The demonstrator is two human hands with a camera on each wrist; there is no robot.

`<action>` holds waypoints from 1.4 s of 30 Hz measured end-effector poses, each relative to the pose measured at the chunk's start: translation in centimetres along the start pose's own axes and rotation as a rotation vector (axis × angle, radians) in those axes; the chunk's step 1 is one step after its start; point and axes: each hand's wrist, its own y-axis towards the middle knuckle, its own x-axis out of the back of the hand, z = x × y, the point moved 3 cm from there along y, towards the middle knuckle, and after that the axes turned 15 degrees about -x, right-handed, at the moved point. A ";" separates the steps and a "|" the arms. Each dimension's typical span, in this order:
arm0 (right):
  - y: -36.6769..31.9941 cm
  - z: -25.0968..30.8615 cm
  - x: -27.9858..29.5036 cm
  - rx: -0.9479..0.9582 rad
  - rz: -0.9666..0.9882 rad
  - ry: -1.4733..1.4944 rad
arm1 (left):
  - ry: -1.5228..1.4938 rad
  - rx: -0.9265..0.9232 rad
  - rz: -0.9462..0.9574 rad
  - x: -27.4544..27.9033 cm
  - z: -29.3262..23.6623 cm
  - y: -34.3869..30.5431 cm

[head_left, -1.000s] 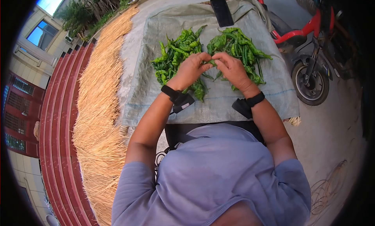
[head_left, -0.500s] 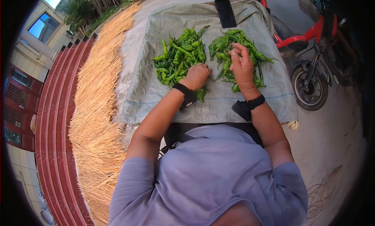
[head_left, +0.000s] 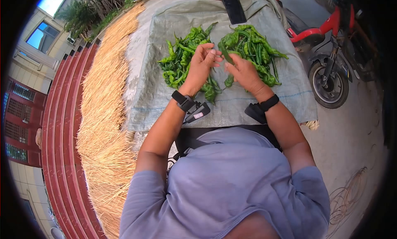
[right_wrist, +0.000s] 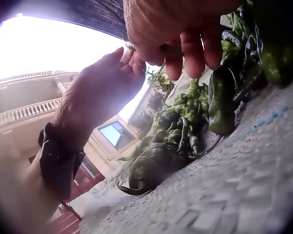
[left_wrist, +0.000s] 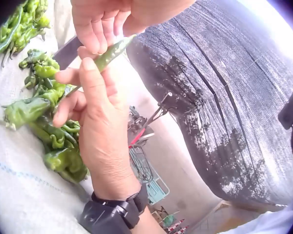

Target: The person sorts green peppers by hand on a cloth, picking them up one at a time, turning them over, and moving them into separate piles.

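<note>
My right hand (head_left: 246, 73) pinches a long green pepper (head_left: 225, 53) between thumb and fingers, above the gap between two piles. In the left wrist view the pepper (left_wrist: 112, 53) slants up from the right hand's thumb (left_wrist: 93, 80). My left hand (head_left: 200, 69) faces it, fingers loosely bent, fingertips close beside the pepper. Under the left hand lies the left pile of green peppers (head_left: 178, 59); the right pile (head_left: 262, 48) is beyond the right hand. A few loose peppers (head_left: 209, 92) lie near the left wrist.
A grey-green woven sheet (head_left: 165, 111) covers the work surface, with a black phone (head_left: 233, 8) at its far edge. To the right stands a red electric bike (head_left: 322, 36). Straw (head_left: 105, 127) lies on the ground at left, alongside red steps (head_left: 66, 144).
The hands were together, then parted, the left down by the left pile and the right over the right pile. Now they are close together again, with a pepper in the right hand.
</note>
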 end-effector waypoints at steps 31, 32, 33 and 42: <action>-0.6 1.5 0.6 0.098 -0.052 0.054 | 0.071 -0.119 0.078 -0.5 -0.6 0.2; -0.5 1.3 0.4 0.075 -0.005 -0.044 | 0.045 -0.121 0.058 -0.5 -0.6 0.2; -0.3 0.9 0.1 0.052 0.043 -0.142 | 0.019 -0.122 0.038 -0.4 -0.7 0.1; 0.4 -0.2 0.4 -0.105 -0.155 0.194 | 0.597 -0.037 0.313 2.0 2.5 -1.0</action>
